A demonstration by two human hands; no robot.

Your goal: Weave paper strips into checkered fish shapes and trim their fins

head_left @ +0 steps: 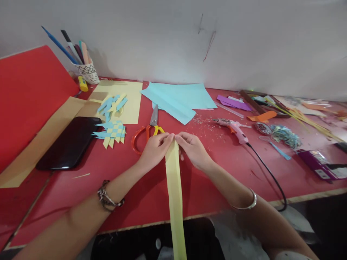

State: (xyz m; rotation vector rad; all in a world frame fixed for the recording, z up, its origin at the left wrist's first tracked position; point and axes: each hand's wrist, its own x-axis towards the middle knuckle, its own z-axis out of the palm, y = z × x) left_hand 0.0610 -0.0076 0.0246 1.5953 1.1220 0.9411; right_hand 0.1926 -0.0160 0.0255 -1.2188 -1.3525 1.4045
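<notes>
A long yellow paper strip hangs from my fingers over the table's front edge, a lengthwise crease showing along it. My left hand pinches the strip's far end at its left corner. Thumb and finger of my right hand grip the same end at the right corner, close beside the left thumb. Just beyond my left hand lie orange-and-yellow-handled scissors, their handles partly covered by that hand. Left of them sits a woven blue-and-yellow paper piece with pointed ends.
Blue paper sheets and a yellow sheet with woven strips lie at the back. A black phone is on the left, near a pen cup. On the right, a pink glue gun trails a black cord over the edge.
</notes>
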